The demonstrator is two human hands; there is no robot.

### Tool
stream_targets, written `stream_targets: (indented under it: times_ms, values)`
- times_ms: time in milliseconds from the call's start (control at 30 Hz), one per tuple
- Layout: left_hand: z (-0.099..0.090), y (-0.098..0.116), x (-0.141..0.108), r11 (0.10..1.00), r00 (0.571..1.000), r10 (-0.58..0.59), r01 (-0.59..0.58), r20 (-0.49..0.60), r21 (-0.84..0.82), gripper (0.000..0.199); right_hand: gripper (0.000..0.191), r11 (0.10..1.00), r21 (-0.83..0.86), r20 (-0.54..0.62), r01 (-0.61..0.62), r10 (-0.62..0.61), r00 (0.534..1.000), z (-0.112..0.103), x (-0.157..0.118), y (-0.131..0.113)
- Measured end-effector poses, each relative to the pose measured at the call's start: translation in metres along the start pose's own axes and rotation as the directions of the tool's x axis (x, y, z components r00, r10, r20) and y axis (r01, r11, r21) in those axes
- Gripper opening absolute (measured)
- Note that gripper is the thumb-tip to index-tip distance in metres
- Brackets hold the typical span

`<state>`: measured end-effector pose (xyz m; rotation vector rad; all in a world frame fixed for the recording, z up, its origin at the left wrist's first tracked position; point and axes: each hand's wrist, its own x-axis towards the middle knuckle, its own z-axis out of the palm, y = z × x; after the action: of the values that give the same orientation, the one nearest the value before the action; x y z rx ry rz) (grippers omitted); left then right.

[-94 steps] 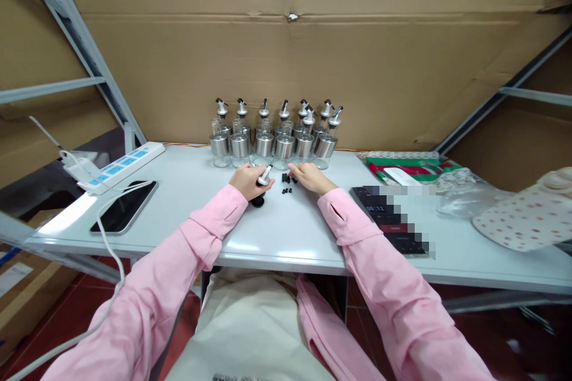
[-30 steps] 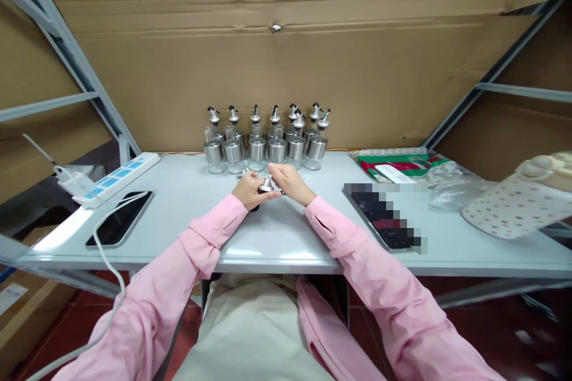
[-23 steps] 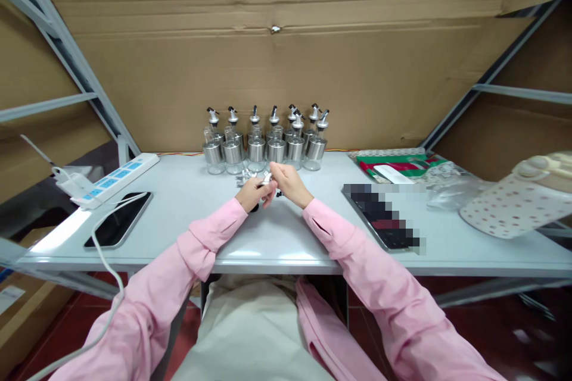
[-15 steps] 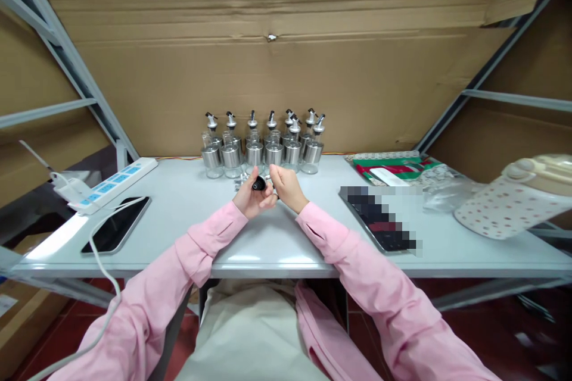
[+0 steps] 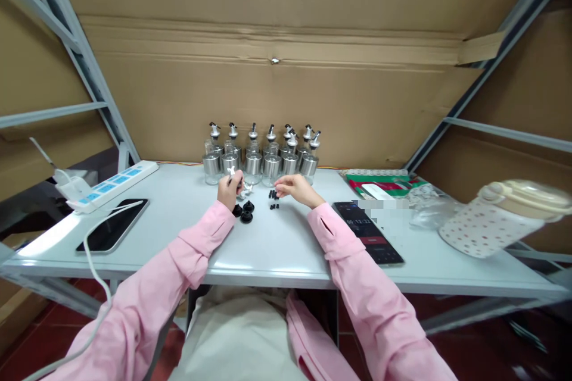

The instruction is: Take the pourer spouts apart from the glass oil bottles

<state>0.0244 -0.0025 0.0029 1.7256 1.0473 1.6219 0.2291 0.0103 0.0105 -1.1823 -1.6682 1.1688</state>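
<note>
My left hand (image 5: 229,189) is closed around a small spout part (image 5: 231,172) with a silvery-white end, in front of the left bottles. Beside it on the table lie several round black stoppers (image 5: 246,216) and some silvery spout pieces (image 5: 245,190). My right hand (image 5: 295,186) reaches in from the right, its fingertips pinched at a group of small black pieces (image 5: 273,194); whether anything is between them is too small to tell. Behind both hands stand glass bottles with steel bands (image 5: 253,164), the rear ones topped with pourers (image 5: 271,131).
A power strip (image 5: 117,183) and a phone (image 5: 114,226) with a white cable lie at the left. To the right are a lit phone (image 5: 370,232), a red-green bag (image 5: 357,186), clear plastic (image 5: 431,214) and a spotted jug (image 5: 473,223). Cardboard (image 5: 286,95) rises behind.
My hands have moved apart, the left one leftward with the part and the right one to the small black pieces. The black stoppers and small pieces have come into sight. The view has tilted slightly.
</note>
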Motion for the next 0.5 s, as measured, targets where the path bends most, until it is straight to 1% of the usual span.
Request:
stream_targets:
  times_ms: [33, 67, 100, 133, 167, 200, 233, 333, 400, 500]
  values:
    - [-0.004, -0.003, 0.000, 0.984, 0.993, 0.121, -0.122, 0.016, 0.131, 0.049, 0.012, 0.999, -0.020, 0.015, -0.028, 0.028, 0.999, -0.004, -0.001, 0.002]
    - [-0.007, -0.005, 0.000, 0.937, 0.968, 0.242, -0.252, 0.072, 0.241, 0.045, 0.014, 0.998, -0.038, 0.024, -0.043, 0.044, 0.999, -0.007, -0.001, 0.003]
    - [-0.010, -0.006, -0.001, 0.875, 0.931, 0.338, -0.364, 0.136, 0.320, 0.042, 0.017, 0.997, -0.055, 0.029, -0.047, 0.049, 0.998, -0.010, -0.002, 0.005]
    - [-0.013, -0.007, -0.001, 0.816, 0.896, 0.403, -0.444, 0.187, 0.371, 0.040, 0.019, 0.997, -0.069, 0.030, -0.042, 0.044, 0.999, -0.012, -0.002, 0.006]
    - [-0.015, -0.008, -0.001, 0.771, 0.870, 0.441, -0.493, 0.219, 0.404, 0.038, 0.021, 0.996, -0.078, 0.030, -0.031, 0.033, 0.999, -0.013, -0.002, 0.007]
    - [-0.016, -0.009, -0.001, 0.744, 0.859, 0.458, -0.510, 0.227, 0.431, 0.037, 0.022, 0.996, -0.085, 0.030, -0.020, 0.023, 0.999, -0.014, -0.002, 0.009]
    - [-0.017, -0.010, 0.000, 0.734, 0.861, 0.461, -0.507, 0.217, 0.453, 0.037, 0.022, 0.996, -0.091, 0.027, -0.015, 0.018, 0.999, -0.015, -0.002, 0.010]
    - [-0.020, -0.011, 0.002, 0.739, 0.878, 0.451, -0.467, 0.158, 0.486, 0.038, 0.013, 0.993, -0.112, 0.023, -0.034, 0.037, 0.999, -0.015, 0.000, 0.012]
    - [-0.021, -0.012, 0.003, 0.745, 0.881, 0.453, -0.457, 0.136, 0.485, 0.038, 0.007, 0.990, -0.130, 0.019, -0.059, 0.062, 0.998, -0.015, 0.000, 0.013]
    - [-0.024, -0.014, 0.005, 0.734, 0.873, 0.469, -0.469, 0.133, 0.491, 0.038, 0.012, 0.982, -0.170, 0.026, -0.085, 0.091, 0.996, -0.014, -0.002, 0.011]
